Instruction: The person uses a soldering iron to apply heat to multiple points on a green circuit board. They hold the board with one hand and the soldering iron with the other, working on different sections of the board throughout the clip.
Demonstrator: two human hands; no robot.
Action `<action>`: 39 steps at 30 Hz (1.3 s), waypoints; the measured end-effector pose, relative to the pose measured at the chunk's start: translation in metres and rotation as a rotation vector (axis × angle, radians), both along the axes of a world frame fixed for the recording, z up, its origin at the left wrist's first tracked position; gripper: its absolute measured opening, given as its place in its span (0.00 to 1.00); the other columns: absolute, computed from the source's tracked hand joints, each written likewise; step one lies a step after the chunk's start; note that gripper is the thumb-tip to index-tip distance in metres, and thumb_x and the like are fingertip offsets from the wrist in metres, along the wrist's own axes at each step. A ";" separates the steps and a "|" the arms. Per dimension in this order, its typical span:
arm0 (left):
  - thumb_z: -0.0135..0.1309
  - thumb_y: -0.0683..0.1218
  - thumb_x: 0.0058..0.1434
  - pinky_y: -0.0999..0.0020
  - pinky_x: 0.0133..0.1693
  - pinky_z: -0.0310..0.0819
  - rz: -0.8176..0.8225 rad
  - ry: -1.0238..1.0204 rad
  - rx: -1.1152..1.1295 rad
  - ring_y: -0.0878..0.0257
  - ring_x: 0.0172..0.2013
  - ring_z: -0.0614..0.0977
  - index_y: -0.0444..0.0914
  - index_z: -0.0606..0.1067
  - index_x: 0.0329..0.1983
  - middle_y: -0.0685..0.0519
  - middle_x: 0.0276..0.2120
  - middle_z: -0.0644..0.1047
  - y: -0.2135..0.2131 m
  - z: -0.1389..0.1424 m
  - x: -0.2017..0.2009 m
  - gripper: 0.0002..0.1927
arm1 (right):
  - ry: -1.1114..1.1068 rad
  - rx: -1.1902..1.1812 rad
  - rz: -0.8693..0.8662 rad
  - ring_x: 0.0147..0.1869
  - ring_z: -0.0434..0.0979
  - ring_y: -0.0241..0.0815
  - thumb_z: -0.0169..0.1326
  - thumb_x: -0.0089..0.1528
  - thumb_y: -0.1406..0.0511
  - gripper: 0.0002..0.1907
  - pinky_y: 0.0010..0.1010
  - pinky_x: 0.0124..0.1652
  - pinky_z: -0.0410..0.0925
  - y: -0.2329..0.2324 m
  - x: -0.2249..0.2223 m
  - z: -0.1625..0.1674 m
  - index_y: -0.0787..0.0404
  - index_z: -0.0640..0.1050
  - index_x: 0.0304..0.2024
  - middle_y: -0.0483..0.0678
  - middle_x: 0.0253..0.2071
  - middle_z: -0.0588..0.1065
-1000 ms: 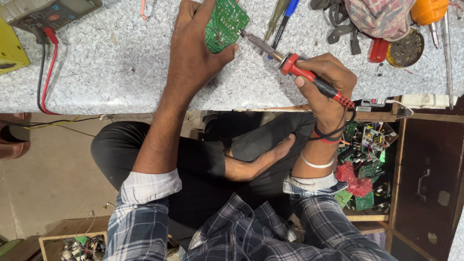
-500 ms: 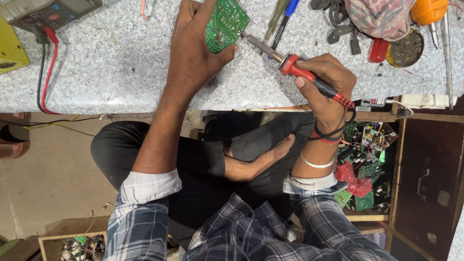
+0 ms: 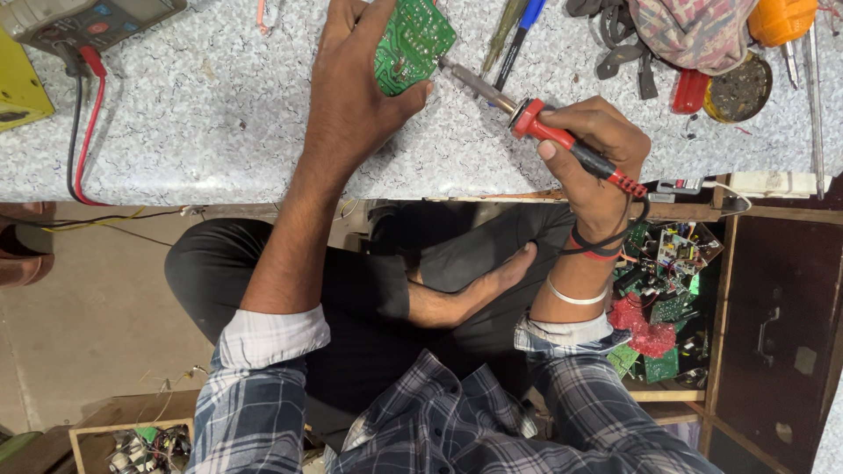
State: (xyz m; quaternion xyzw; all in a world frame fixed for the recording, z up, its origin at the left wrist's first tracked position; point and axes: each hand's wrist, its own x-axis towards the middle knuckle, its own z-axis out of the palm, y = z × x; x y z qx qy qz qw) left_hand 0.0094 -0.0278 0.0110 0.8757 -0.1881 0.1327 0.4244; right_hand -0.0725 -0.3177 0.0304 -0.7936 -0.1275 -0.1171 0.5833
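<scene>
My left hand (image 3: 356, 83) grips a small green circuit board (image 3: 413, 44), tilted up off the speckled grey worktop (image 3: 219, 123). In my right hand (image 3: 593, 145) is a soldering iron (image 3: 536, 118) with a red and black handle. Its metal tip points left and touches the right edge of the board. Both forearms reach over the bench edge from my lap.
A multimeter (image 3: 79, 17) with red and black leads lies at the top left beside a yellow object (image 3: 18, 88). A pen (image 3: 518, 35), pliers, a cloth (image 3: 694, 31), a round tin (image 3: 738, 88) and screwdrivers crowd the top right. An open drawer (image 3: 667, 298) of scrap boards sits below the bench.
</scene>
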 end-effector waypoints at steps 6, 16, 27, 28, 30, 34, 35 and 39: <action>0.79 0.46 0.55 0.55 0.57 0.80 0.005 -0.043 0.008 0.54 0.57 0.77 0.41 0.67 0.71 0.45 0.56 0.69 0.000 0.000 0.001 0.44 | -0.002 -0.012 -0.007 0.40 0.74 0.35 0.68 0.65 0.63 0.16 0.21 0.40 0.64 -0.001 0.000 -0.001 0.68 0.82 0.50 0.51 0.40 0.78; 0.79 0.46 0.55 0.58 0.54 0.82 0.004 -0.002 0.004 0.57 0.52 0.77 0.41 0.68 0.71 0.48 0.51 0.69 0.000 0.003 0.000 0.43 | 0.022 0.004 -0.002 0.42 0.76 0.35 0.68 0.65 0.64 0.16 0.21 0.42 0.66 -0.001 0.000 -0.001 0.68 0.82 0.50 0.51 0.45 0.78; 0.78 0.46 0.56 0.56 0.56 0.81 0.002 -0.018 0.016 0.55 0.56 0.77 0.40 0.68 0.71 0.45 0.55 0.70 0.001 -0.002 0.001 0.43 | 0.003 -0.007 0.018 0.43 0.77 0.35 0.68 0.65 0.65 0.15 0.22 0.44 0.66 -0.001 0.001 -0.001 0.67 0.82 0.50 0.51 0.42 0.79; 0.78 0.46 0.56 0.56 0.56 0.82 0.007 -0.009 0.018 0.55 0.56 0.78 0.40 0.68 0.71 0.45 0.55 0.70 0.000 -0.002 0.001 0.43 | -0.003 -0.008 0.021 0.43 0.77 0.35 0.68 0.65 0.65 0.15 0.22 0.43 0.66 -0.001 0.001 -0.001 0.67 0.82 0.50 0.51 0.42 0.79; 0.78 0.47 0.55 0.56 0.56 0.82 0.014 0.008 0.020 0.54 0.55 0.78 0.40 0.68 0.71 0.45 0.55 0.70 0.000 -0.001 0.001 0.43 | 0.012 0.009 0.010 0.43 0.77 0.35 0.68 0.66 0.65 0.15 0.22 0.44 0.67 0.000 0.000 -0.002 0.68 0.82 0.51 0.51 0.42 0.78; 0.79 0.46 0.56 0.55 0.58 0.81 -0.003 -0.023 -0.002 0.53 0.58 0.77 0.41 0.67 0.72 0.45 0.57 0.69 0.001 0.000 0.000 0.44 | 0.034 0.031 0.015 0.43 0.77 0.35 0.68 0.65 0.66 0.15 0.21 0.44 0.68 0.000 0.000 -0.002 0.68 0.81 0.50 0.51 0.44 0.78; 0.78 0.45 0.56 0.55 0.58 0.81 -0.009 -0.045 -0.013 0.52 0.59 0.77 0.42 0.67 0.72 0.44 0.58 0.69 0.001 0.000 0.000 0.44 | 0.034 0.034 0.016 0.43 0.77 0.35 0.67 0.65 0.66 0.15 0.21 0.44 0.67 0.000 0.000 -0.002 0.68 0.81 0.50 0.51 0.43 0.78; 0.78 0.45 0.57 0.55 0.59 0.81 -0.001 0.015 -0.006 0.52 0.59 0.77 0.43 0.67 0.72 0.44 0.58 0.69 0.000 0.000 0.000 0.43 | 0.035 0.032 0.000 0.43 0.77 0.35 0.67 0.66 0.66 0.14 0.22 0.44 0.67 0.000 0.000 -0.002 0.68 0.82 0.51 0.51 0.41 0.78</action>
